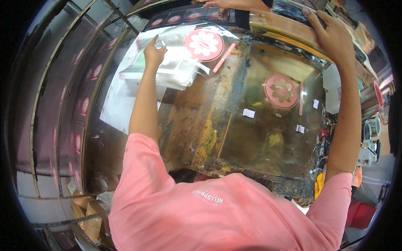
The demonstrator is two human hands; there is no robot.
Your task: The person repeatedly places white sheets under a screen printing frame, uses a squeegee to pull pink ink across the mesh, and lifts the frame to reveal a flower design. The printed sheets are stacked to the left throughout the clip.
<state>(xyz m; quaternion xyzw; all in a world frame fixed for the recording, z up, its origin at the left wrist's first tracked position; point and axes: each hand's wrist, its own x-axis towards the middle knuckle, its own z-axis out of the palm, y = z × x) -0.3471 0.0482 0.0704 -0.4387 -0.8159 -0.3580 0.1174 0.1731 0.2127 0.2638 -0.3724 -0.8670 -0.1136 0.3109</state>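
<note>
Stained desk (pixel 184 129) beside a rack (pixel 84 163); on plastic sheets (pixel 178 77), a pink strip (pixel 224 57) slants far-right; left hand (pixel 155 54) fingers spread, right hand (pixel 335 39) fingers' grip can't be told

The counter (pixel 178 131) was brown, streaked with yellow, green and grey paint. Toward 10 o'clock lay a white sheet (pixel 115 106), bearing a pile of clear plastic (pixel 176 79) on its 2 o'clock side. A glossy panel (pixel 247 144) covered the 3 o'clock side. It showed a pink disc (pixel 270 90), a pink strip (pixel 301 100) just beside that, and white tabs (pixel 248 113) at the disc's 4, 5 and 8 o'clock.
</note>
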